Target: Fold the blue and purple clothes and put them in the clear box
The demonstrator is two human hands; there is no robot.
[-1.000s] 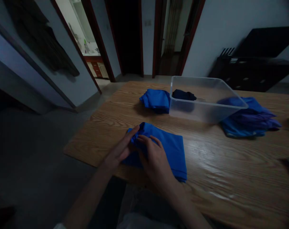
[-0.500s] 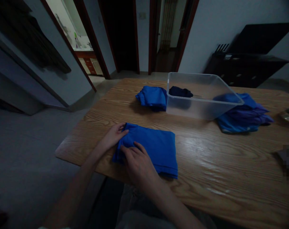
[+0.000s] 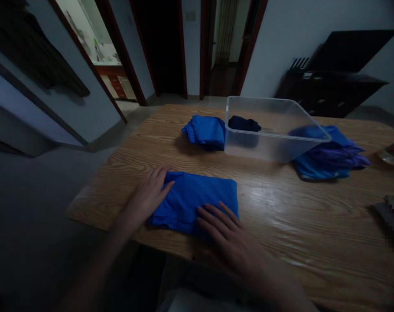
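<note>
A blue folded piece of cloth, perhaps a garment, lies flat near the front edge of the wooden table. My left hand rests at its left end, fingers stretched out and thumb over the fabric. On the lower right part of the cloth lies my right hand, palm down with the fingers spread. Part of the cloth's front edge is hidden under the right hand. Beyond it sits another folded blue cloth, against the left side of a clear plastic bin.
Inside the bin is a dark navy folded cloth. A pile of blue and purple clothes lies at the bin's right. Farther right are a glass bowl and a partly blurred dark object at the table's edge.
My right hand has moved right, from the cloth's left part to its lower right, and its fingers have spread. My left hand has flattened at the left end.
</note>
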